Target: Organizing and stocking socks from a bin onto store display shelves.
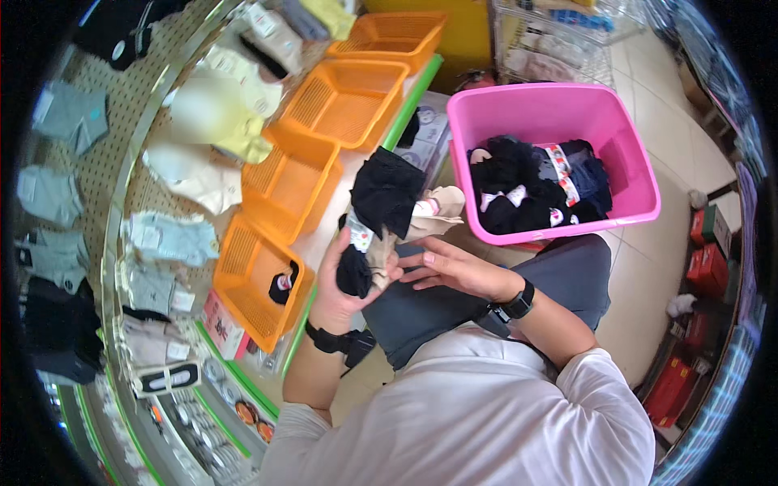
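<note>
My left hand [347, 284] grips a bunch of black and beige hosiery. Its black piece [389, 185] sticks up at the top, and a beige piece [447, 209] with a pinkish label hangs out to the right. A printed paper band wraps a black bundle [355, 267] near my thumb. My right hand [459, 267] is beside the bunch with its fingers apart, holding nothing; whether its fingertips touch the left fingers is unclear. In front of me, a pink plastic tub [632, 182] holds dark socks or stockings [516, 176], some with labels.
Orange plastic baskets [358, 103] line a green-edged shelf on the left; the nearest basket [243, 255] holds one black labelled item [282, 284]. Socks [194, 182] hang from a pegboard [137, 91]. A wire rack [553, 48] stands beyond the tub. Red boxes [708, 270] sit on the right.
</note>
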The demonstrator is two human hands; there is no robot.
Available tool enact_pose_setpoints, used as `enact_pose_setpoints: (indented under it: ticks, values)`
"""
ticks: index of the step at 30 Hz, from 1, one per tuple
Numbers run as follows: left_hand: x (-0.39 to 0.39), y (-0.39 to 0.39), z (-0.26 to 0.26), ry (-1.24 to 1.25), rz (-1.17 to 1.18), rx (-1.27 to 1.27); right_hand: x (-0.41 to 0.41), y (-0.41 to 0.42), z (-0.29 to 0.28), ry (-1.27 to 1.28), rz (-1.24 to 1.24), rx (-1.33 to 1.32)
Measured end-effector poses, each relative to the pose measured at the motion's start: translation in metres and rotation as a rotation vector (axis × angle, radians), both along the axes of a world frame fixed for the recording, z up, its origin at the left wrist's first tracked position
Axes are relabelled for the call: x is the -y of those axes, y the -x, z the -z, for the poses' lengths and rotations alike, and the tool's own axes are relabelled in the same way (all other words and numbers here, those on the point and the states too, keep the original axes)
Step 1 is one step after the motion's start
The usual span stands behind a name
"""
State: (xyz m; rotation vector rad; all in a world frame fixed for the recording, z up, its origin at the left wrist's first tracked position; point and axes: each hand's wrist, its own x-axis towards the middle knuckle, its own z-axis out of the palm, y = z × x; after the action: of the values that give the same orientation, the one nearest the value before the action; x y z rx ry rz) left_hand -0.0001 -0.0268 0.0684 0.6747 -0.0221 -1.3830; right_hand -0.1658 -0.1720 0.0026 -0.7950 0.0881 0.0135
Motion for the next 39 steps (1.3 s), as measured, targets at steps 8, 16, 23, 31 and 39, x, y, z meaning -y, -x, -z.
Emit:
enact_pose_setpoints:
  ticks: [8,16,23,31,39]
  values:
    - [0.053,0.038,0.052,-0.105,0.211,0.349,0.045,0.024,0.023,-0.05,0.62,0.031]
    - [0.101,0.073,0.08,-0.065,0.175,0.458,0.07,0.065,0.026,-0.05,0.853,-0.233]
    - [0.107,0.071,0.08,-0.12,0.172,0.164,0.108,0.08,0.025,-0.033,0.964,-0.229]
    - [0.074,0.025,0.087,-0.146,-0.061,0.155,0.161,0.062,0.044,0.209,0.936,-0.334]
    - [0.061,0.023,0.085,-0.122,-0.07,0.245,0.202,0.057,0.143,1.047,1.051,-0.773]
